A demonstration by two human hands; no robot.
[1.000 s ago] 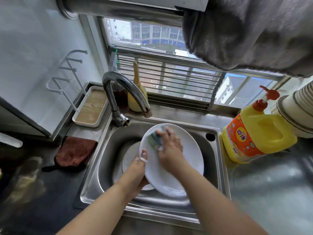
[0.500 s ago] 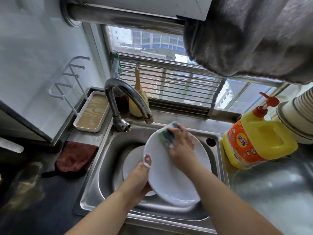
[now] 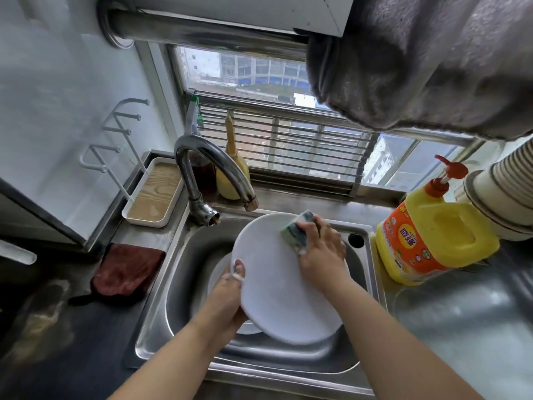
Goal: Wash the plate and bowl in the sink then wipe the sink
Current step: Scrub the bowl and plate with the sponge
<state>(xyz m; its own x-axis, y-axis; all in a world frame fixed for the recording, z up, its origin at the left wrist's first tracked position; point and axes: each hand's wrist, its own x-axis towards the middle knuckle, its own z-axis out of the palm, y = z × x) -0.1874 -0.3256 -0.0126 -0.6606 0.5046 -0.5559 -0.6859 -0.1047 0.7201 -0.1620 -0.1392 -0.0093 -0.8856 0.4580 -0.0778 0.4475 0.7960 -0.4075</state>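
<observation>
A white plate (image 3: 277, 284) is tilted over the steel sink (image 3: 178, 284). My left hand (image 3: 227, 295) grips its left rim, thumb on the front face. My right hand (image 3: 320, 252) holds a green and blue sponge (image 3: 294, 229) and presses it against the plate's upper right edge. Suds cling to both hands. Under the plate lies another white dish (image 3: 219, 272), most likely the bowl, mostly hidden on the sink floor.
The curved faucet (image 3: 210, 166) arches over the sink's back left, no water visible. A yellow detergent jug (image 3: 432, 235) stands right of the sink. A brown cloth (image 3: 124, 272) lies left, a wood-bottomed tray (image 3: 153, 194) behind it. A grey towel (image 3: 427, 59) hangs overhead.
My right hand has slid the sponge from the plate's upper left toward its upper right edge. My left hand keeps its grip on the left rim.
</observation>
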